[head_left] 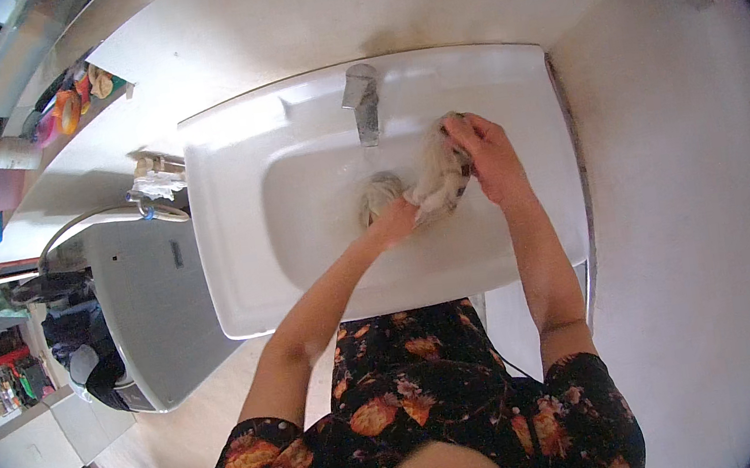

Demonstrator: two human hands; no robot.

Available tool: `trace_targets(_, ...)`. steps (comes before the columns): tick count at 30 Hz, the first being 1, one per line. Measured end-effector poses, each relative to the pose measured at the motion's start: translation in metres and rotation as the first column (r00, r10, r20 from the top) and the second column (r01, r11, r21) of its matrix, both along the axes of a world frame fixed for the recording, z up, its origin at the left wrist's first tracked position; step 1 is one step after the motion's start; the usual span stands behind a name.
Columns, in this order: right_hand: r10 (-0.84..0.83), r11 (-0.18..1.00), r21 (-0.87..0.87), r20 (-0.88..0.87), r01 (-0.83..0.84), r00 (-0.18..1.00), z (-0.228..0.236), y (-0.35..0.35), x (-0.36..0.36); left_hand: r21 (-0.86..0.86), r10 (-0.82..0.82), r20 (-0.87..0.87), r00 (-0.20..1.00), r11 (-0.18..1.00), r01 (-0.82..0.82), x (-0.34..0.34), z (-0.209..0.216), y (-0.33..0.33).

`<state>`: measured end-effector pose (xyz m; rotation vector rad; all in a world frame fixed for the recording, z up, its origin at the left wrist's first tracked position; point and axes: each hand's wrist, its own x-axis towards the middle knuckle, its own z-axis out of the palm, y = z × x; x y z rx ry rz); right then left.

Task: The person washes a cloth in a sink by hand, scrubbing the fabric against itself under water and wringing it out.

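Over a white sink (234,205), a pale wet-looking cloth with dark patches (437,180) is stretched between my two hands. My left hand (394,222) is closed on its lower end, low over the basin. Higher up and to the right, my right hand (490,154) pinches the other end near the basin's right side. Another pale bunched cloth (377,194) lies in the basin beneath the tap, just beyond my left fingers; whether it joins the held cloth I cannot tell. The metal tap (363,103) stands at the back of the sink.
Left of the sink stands a grey appliance (162,309) with a hose (98,214) and dark clothes (81,339) beside it. A shelf at the upper left carries a white bottle (12,152) and other small items. A plain wall (677,223) rises on the right.
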<state>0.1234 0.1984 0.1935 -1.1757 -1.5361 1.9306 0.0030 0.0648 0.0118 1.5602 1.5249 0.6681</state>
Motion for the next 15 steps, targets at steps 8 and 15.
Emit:
trace_targets(8,0.042,0.958,-0.286,0.086,-0.016,0.995,-0.095,0.011,0.027,-0.507,0.498,0.861,0.104,0.856,0.101,-0.039,0.192,0.003)
trace_targets(15,-0.371,0.628,-0.754,-0.510,-0.194,0.776,-0.057,-0.048,0.014,-0.373,0.379,0.835,0.398,0.923,-0.096,-0.034,0.243,-0.018)
